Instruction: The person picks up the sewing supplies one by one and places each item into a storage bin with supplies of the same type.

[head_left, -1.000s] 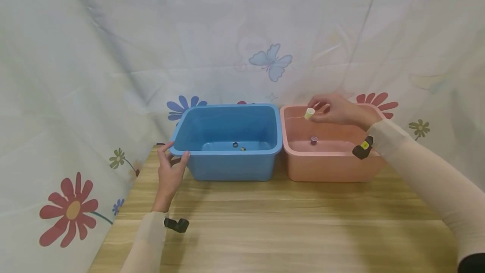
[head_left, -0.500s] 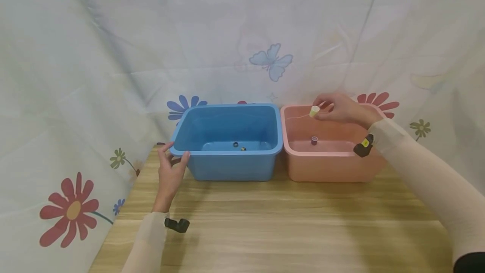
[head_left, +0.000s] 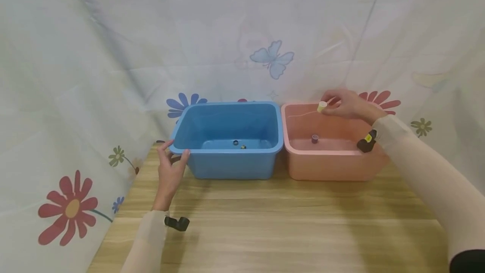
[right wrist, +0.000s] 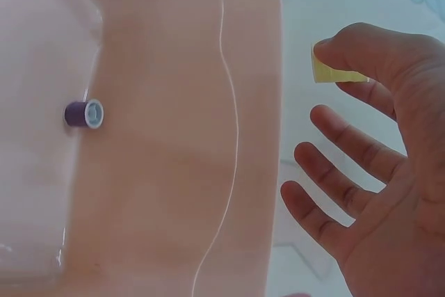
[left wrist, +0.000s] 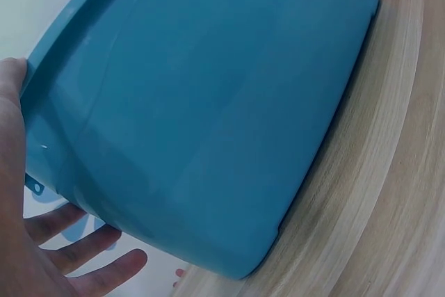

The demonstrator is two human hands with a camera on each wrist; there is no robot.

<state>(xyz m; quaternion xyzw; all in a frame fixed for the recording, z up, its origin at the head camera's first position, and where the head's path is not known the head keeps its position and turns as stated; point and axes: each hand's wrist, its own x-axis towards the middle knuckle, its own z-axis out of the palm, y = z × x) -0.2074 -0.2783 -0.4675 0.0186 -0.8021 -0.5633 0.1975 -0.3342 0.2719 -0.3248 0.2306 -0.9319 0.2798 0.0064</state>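
In the head view my right hand [head_left: 346,104] is raised over the back of the pink bin [head_left: 329,167], pinching a small yellow thread spool [head_left: 322,106] between thumb and index finger. The right wrist view shows this yellow spool [right wrist: 334,73] beyond the bin's rim, the other fingers spread apart. A purple thread spool [right wrist: 85,114] lies on the pink bin's floor. My left hand [head_left: 170,176] touches the near left corner of the blue bin [head_left: 231,167]. Its thumb [left wrist: 12,74] rests at the rim, and the other fingers lie loosely extended along the side.
Two small dark objects, one a dark ring [head_left: 235,143] and one partly yellow [head_left: 243,147], lie inside the blue bin. Both bins stand side by side on a wooden table [head_left: 265,222]. Behind them hangs a pale curtain [head_left: 227,20] with flowers and butterflies.
My right hand has moved slightly right and up with the yellow thread spool. The left hand stays at the blue bin's corner.
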